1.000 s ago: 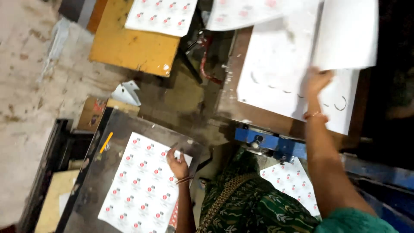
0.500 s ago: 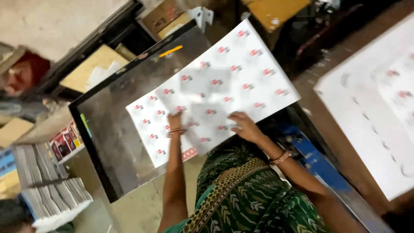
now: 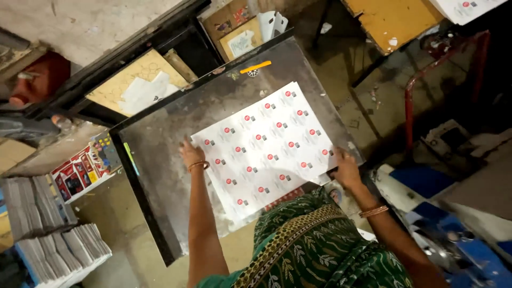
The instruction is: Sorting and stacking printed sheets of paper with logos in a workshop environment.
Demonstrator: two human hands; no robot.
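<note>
A white printed sheet [image 3: 266, 152] with rows of small red and grey marks lies flat on a dark metal plate [image 3: 160, 138]. My left hand [image 3: 191, 153] rests on the sheet's left edge, fingers pressed down on it. At the sheet's right corner my right hand [image 3: 345, 169] holds the edge near the plate's border. Both wrists wear thin bangles. More sheets seem to lie under the top one, though the stack's depth is unclear.
Stacks of grey paper [image 3: 53, 234] sit at lower left, next to colourful printed cards [image 3: 85, 165]. A perforated board with a white sheet [image 3: 141, 85] lies behind the plate. A yellow table [image 3: 394, 18], a red metal frame [image 3: 442, 64] and blue machine parts [image 3: 458, 234] stand on the right.
The view swung from the machine on the right to the metal plate. A sheet came down onto the plate, and both hands moved out to its left and right edges.
</note>
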